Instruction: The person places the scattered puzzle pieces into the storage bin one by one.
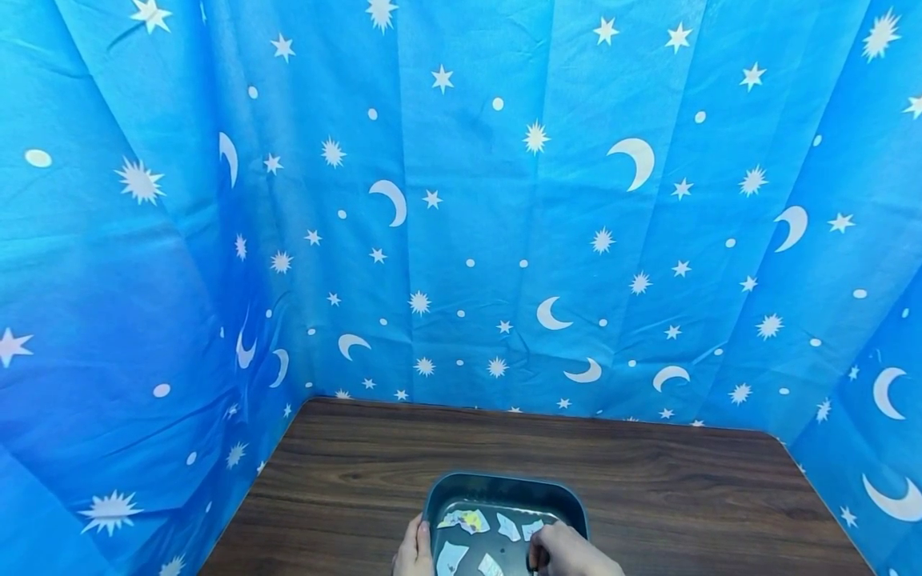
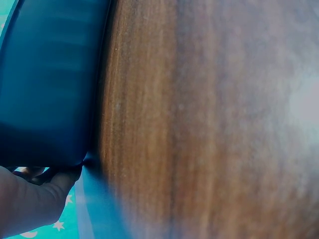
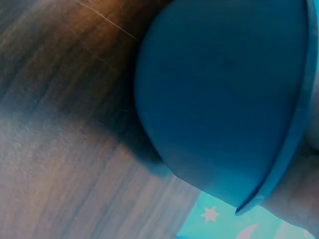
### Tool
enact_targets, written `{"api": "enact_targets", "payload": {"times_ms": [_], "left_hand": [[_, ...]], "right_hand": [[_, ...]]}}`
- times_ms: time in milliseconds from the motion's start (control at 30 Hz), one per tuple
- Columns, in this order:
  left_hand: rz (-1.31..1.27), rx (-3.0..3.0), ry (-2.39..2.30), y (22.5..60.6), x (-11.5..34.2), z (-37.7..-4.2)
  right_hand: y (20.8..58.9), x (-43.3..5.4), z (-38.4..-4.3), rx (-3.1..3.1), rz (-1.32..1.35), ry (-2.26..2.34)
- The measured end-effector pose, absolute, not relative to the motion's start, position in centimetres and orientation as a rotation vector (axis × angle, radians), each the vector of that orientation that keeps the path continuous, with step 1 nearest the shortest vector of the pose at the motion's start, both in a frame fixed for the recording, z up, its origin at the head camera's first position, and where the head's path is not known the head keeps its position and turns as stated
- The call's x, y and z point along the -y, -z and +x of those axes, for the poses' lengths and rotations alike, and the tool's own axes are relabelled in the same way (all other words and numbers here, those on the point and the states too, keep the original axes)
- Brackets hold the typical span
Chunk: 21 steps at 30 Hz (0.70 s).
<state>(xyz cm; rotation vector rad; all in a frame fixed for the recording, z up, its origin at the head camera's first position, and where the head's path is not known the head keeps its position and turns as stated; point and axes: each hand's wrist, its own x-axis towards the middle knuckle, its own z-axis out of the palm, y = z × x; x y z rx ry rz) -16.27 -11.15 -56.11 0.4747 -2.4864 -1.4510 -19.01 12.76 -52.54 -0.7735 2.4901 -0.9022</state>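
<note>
A dark blue-green rectangular tray [image 1: 504, 488] with rounded corners stands at the table's near side. Several torn pieces of printed paper [image 1: 464, 522] lie spread on its bottom, one with yellow on it. My left hand [image 1: 414, 549] grips the tray's left side; in the left wrist view the fingers [image 2: 37, 201] meet the tray's wall [image 2: 50, 89]. Inside the tray, at the right, my right hand [image 1: 572, 552] has curled fingers around a small dark object whose kind is unclear. The right wrist view mostly shows the tray's outer wall [image 3: 219, 99].
The tray stands on a dark wood-grain table [image 1: 346, 480]. A blue cloth [image 1: 504, 200] with white stars and moons hangs behind the table and along both sides.
</note>
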Motion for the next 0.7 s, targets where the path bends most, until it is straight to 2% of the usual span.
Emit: {"api": "enact_targets", "payload": {"times_ms": [200, 700], "left_hand": [[0.463, 2.478, 1.455, 56.1, 11.2, -16.4], [0.400, 2.587, 1.459, 55.8, 12.1, -16.8]], "right_hand": [[51.6, -12.9, -19.1, -2.458, -0.610, 0.906], [50.1, -13.7, -19.9, -2.565, -0.772, 1.038]]}}
